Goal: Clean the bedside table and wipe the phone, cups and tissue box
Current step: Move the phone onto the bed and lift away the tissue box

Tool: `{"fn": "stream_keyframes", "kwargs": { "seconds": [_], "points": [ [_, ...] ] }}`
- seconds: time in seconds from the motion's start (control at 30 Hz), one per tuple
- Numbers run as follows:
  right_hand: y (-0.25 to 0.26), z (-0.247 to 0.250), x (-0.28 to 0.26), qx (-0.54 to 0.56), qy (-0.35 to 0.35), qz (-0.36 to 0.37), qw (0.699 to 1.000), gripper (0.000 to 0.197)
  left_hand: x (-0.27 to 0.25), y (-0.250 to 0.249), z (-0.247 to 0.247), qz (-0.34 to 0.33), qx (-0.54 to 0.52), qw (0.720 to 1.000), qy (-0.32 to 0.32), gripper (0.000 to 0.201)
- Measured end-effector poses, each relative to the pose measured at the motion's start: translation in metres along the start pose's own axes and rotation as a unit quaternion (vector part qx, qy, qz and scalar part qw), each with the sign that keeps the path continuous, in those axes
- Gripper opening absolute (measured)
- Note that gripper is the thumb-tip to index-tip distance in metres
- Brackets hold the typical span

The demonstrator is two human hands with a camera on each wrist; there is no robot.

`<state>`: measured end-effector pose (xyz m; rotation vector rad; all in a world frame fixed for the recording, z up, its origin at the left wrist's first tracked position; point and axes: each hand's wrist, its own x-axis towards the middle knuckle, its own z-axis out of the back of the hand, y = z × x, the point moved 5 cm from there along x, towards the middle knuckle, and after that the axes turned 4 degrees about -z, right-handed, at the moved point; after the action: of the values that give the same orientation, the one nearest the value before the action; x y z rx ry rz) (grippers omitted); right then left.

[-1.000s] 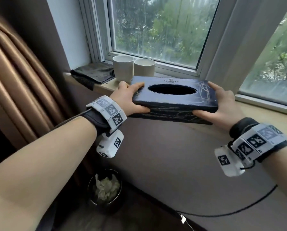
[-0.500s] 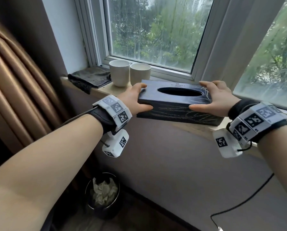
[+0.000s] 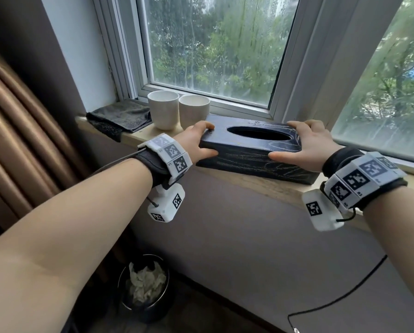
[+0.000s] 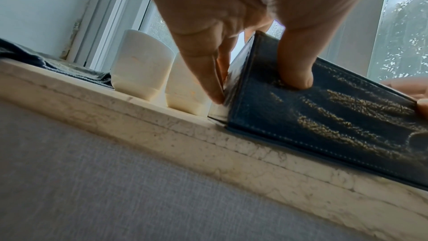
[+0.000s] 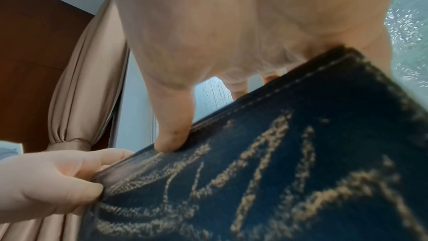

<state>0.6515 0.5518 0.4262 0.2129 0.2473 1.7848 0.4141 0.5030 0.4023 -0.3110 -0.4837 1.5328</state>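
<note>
A dark blue tissue box (image 3: 254,155) with gold markings and an oval slot rests on the pale stone window sill (image 3: 261,186). My left hand (image 3: 198,143) grips its left end, thumb on the front face (image 4: 296,72), fingers over the top and end. My right hand (image 3: 304,145) grips the right end, thumb on the front, fingers on top (image 5: 171,135). Two white cups (image 3: 164,109) (image 3: 194,111) stand just left of the box (image 4: 324,116), close to my left fingers. A dark grey cloth (image 3: 121,116) lies folded at the sill's left end.
The window frame (image 3: 210,102) runs right behind the cups and box. A brown curtain (image 3: 13,131) hangs at left. Below the sill is a grey wall panel (image 3: 249,236), a black bin (image 3: 143,284) with crumpled tissues, and a black cable (image 3: 345,296) trailing at lower right.
Both hands have carried the tissue box forward and down from in front of the sill onto it, beside the cups. The grips on both ends are unchanged.
</note>
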Motion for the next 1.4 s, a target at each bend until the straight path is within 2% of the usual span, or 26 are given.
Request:
{"fn": "stream_keyframes", "kwargs": {
  "seconds": [0.37, 0.67, 0.87, 1.13, 1.4],
  "points": [
    [0.012, -0.001, 0.004, -0.029, 0.005, -0.045, 0.999, 0.087, 0.027, 0.008, 0.001, -0.028, -0.001, 0.999, 0.025, 0.064],
    [0.043, 0.0, 0.01, -0.069, -0.02, -0.022, 0.997, 0.083, 0.034, 0.029, -0.002, -0.048, -0.092, 0.994, 0.019, 0.065],
    [0.051, -0.003, 0.015, -0.07, -0.017, -0.021, 0.997, 0.082, 0.041, 0.028, 0.002, -0.064, -0.064, 0.996, 0.017, 0.063],
    [0.088, -0.002, 0.021, -0.058, -0.041, 0.038, 0.997, 0.074, 0.034, 0.032, 0.01, -0.075, -0.105, 0.992, 0.015, 0.059],
    [0.146, -0.016, 0.022, -0.032, -0.038, 0.122, 0.991, 0.071, 0.003, 0.062, 0.044, -0.058, -0.07, 0.995, -0.044, 0.054]
  ]
}}
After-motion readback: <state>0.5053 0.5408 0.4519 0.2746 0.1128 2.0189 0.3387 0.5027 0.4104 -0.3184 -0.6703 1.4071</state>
